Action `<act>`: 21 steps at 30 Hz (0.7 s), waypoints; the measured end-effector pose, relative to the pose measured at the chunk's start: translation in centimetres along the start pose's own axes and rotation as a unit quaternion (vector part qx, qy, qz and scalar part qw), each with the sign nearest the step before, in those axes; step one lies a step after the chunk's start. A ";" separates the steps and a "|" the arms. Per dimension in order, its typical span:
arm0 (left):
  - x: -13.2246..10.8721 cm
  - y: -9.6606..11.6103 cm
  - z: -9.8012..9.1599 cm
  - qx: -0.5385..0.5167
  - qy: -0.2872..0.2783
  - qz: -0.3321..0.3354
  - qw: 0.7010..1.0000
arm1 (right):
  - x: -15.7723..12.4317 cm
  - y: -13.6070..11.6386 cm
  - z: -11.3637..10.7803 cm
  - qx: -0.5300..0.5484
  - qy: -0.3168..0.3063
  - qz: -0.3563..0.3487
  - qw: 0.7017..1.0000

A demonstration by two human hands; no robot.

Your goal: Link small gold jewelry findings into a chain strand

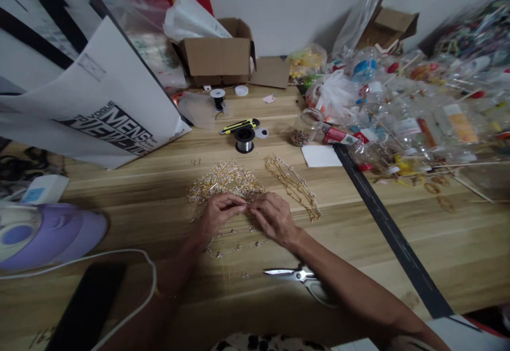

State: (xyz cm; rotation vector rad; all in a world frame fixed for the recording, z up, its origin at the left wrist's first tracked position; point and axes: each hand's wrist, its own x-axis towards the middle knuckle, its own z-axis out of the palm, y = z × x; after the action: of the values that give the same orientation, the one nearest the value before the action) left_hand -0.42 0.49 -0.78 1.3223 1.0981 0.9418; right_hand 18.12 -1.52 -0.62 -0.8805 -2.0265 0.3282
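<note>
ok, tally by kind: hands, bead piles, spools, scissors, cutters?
Hands: 2 (left hand, right hand)
Bead pile: 1, gold and silver
Spools: 2 (silver-wire spool, white-topped spool)
Scissors: 1
Cutter: 1, yellow and black
Total: 7
</note>
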 end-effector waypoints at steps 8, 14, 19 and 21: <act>0.0 -0.2 0.0 -0.008 -0.001 -0.004 1.000 | -0.1 0.1 0.1 0.000 -0.005 0.006 1.000; 0.0 -0.2 0.0 -0.005 -0.012 -0.004 1.000 | 0.0 0.0 0.0 -0.002 -0.002 0.005 1.000; 0.0 -0.2 -0.1 -0.001 -0.012 -0.007 1.000 | 0.0 0.1 0.0 -0.004 -0.006 0.006 1.000; 0.0 -0.2 -0.1 -0.005 -0.014 -0.007 1.000 | -0.1 0.1 0.0 -0.005 -0.006 0.007 1.000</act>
State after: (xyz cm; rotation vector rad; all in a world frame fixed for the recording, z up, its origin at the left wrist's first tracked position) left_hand -0.55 0.50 -1.00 1.3145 1.0792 0.9140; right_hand 18.15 -1.48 -0.74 -0.9000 -2.0352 0.3325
